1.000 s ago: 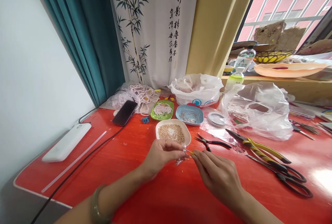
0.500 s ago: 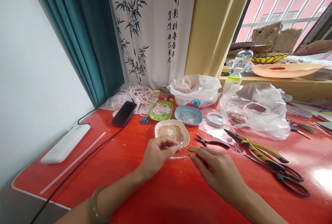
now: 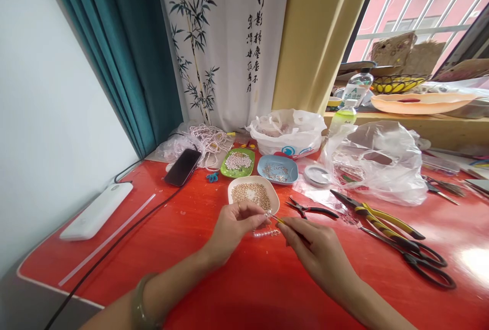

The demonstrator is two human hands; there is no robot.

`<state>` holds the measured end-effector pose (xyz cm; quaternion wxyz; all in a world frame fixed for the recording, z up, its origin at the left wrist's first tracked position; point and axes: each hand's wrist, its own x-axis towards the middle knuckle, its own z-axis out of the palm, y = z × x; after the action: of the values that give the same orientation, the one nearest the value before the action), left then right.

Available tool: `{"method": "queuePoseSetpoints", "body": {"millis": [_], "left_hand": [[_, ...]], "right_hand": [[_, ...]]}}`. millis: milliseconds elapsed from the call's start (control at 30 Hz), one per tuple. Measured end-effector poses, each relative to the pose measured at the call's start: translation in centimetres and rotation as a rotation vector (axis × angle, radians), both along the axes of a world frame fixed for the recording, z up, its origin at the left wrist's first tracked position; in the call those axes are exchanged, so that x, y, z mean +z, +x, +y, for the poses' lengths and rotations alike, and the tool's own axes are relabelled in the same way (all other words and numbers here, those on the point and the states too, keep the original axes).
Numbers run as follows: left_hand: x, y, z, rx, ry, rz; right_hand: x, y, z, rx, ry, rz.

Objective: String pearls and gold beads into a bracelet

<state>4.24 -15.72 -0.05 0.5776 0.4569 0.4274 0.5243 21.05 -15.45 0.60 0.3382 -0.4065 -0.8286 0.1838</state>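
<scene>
– In the head view, how much room is there around the hands?
– Clock from the left hand's (image 3: pixel 235 225) fingertips, twelve being away from the person: the red desk (image 3: pixel 214 294) is open at six, down to the bottom of the frame. Its pale-rimmed edge curves round far out at eight to nine, past the black cable (image 3: pixel 130 230) and the white power bank (image 3: pixel 95 213).
– And the tight side?
– Eleven: the cream dish (image 3: pixel 231 190) of gold beads lies just beyond the fingers, and whether they touch its rim I can't tell. The blue dish (image 3: pixel 292 176) is near twelve, further off. Small pliers (image 3: pixel 321 211) lie at three, beyond the right hand's (image 3: pixel 319 251) knuckles; the yellow-and-black pliers (image 3: pixel 376 220) and scissors (image 3: pixel 410 258) are well apart, at three to four.
– What do the grips hold?
– The left grip is pressed together, thumb and finger pinching a small pale bead (image 3: pixel 268 213). The right grip is closed on a slim yellow tool (image 3: pixel 280 221), its tip pointing at ten, right by that bead.
– The pearl strand (image 3: pixel 263 234)?
– Just below the left fingertips, at six. Whether it hangs or rests on the desk is unclear.
</scene>
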Motion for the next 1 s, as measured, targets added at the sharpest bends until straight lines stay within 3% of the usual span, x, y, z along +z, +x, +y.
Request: {"method": "queuePoseSetpoints", "body": {"millis": [267, 733, 867, 1000], "left_hand": [[-0.2, 0.0, -0.1, 0.007, 0.012, 0.001], [-0.2, -0.1, 0.0, 0.038, 0.037, 0.08], [-0.2, 0.0, 0.0, 0.043, 0.045, 0.093], [-0.2, -0.1, 0.0, 0.024, 0.03, 0.082]], "right_hand": [[-0.9, 0.2, -0.2, -0.027, 0.206, -0.085], [-0.8, 0.1, -0.2, -0.041, 0.292, -0.094], [0.0, 0.0, -0.2, -0.018, 0.1, -0.029], [0.9, -0.1, -0.1, 0.009, -0.345, 0.058]]}}
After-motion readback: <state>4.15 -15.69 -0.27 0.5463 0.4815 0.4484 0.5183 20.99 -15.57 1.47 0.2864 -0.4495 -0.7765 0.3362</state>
